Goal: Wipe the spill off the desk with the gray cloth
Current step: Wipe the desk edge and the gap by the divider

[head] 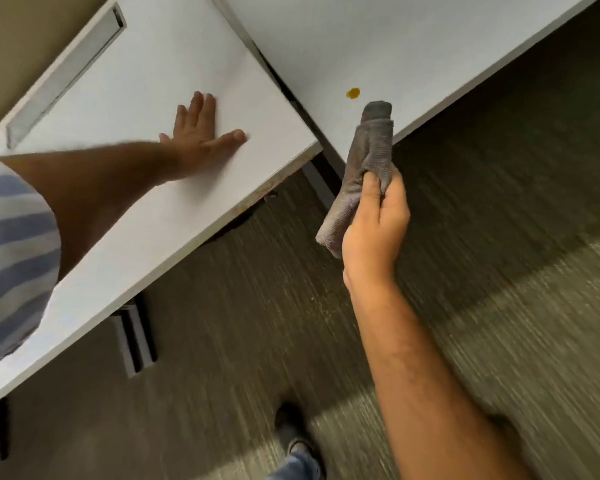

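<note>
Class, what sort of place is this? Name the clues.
Probably an office: two plain white desks set at an angle, a long metal cable slot in one, and grey striped carpet.

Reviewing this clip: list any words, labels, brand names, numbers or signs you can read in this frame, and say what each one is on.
None. No readable text shows anywhere in this view.
The gray cloth in the right hand shows no tag or print.
The white desk with the yellow spill is blank, as is the adjoining desk under the left hand.
The striped sleeve and shoe show no logo; both are blurred.
</note>
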Demonstrator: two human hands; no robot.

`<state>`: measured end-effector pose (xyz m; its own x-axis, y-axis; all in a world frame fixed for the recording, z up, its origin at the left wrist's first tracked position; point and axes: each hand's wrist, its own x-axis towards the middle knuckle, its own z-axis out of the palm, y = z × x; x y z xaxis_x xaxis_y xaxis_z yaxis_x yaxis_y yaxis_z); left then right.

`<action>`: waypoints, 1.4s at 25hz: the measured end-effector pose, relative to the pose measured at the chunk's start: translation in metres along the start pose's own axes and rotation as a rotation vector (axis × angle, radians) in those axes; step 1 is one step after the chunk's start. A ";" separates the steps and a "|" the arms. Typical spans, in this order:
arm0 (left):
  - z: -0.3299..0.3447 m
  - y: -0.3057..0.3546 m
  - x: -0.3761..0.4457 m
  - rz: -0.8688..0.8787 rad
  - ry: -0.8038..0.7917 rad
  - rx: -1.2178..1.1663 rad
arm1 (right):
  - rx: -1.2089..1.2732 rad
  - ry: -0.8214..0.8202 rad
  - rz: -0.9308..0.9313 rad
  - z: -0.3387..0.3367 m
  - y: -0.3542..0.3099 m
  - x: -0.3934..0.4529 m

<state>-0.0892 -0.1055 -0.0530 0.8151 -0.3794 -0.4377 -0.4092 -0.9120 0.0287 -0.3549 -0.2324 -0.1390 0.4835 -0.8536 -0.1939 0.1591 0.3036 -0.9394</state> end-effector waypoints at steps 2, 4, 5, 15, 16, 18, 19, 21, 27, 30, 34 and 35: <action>-0.005 0.002 -0.005 0.003 -0.053 -0.007 | -0.056 -0.034 -0.041 0.021 0.007 -0.009; -0.008 0.003 -0.009 0.022 -0.082 -0.022 | -0.131 -0.044 -0.102 0.044 0.014 -0.016; -0.010 0.001 -0.011 0.029 -0.091 -0.015 | -0.163 -0.019 -0.129 0.054 0.017 -0.021; 0.006 -0.025 0.003 0.218 0.037 0.074 | -0.344 0.162 -0.302 0.142 0.067 -0.129; 0.005 -0.026 0.003 0.217 0.020 0.065 | -0.362 0.164 -0.286 0.147 0.068 -0.135; 0.004 -0.028 0.005 0.222 0.010 0.085 | -0.415 0.163 -0.263 0.153 0.066 -0.146; 0.004 -0.028 0.006 0.225 0.008 0.106 | -0.452 0.151 -0.259 0.156 0.064 -0.150; 0.000 -0.025 0.005 0.221 -0.014 0.150 | -0.524 0.107 -0.234 0.161 0.062 -0.159; -0.013 -0.012 -0.002 0.177 -0.113 0.275 | -0.694 -0.084 -0.155 0.180 0.064 -0.221; -0.021 -0.008 -0.007 0.138 -0.159 0.285 | -0.731 -0.290 -0.131 0.177 0.068 -0.256; -0.014 -0.008 -0.009 0.147 -0.117 0.289 | -0.596 -0.227 0.016 0.139 0.061 -0.253; -0.013 -0.008 -0.009 0.149 -0.111 0.281 | -0.546 -0.124 -0.001 0.129 0.053 -0.237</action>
<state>-0.0875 -0.0965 -0.0380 0.6943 -0.4723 -0.5431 -0.6303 -0.7632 -0.1420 -0.3496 0.0405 -0.1062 0.5862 -0.7877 -0.1893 -0.2937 0.0110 -0.9558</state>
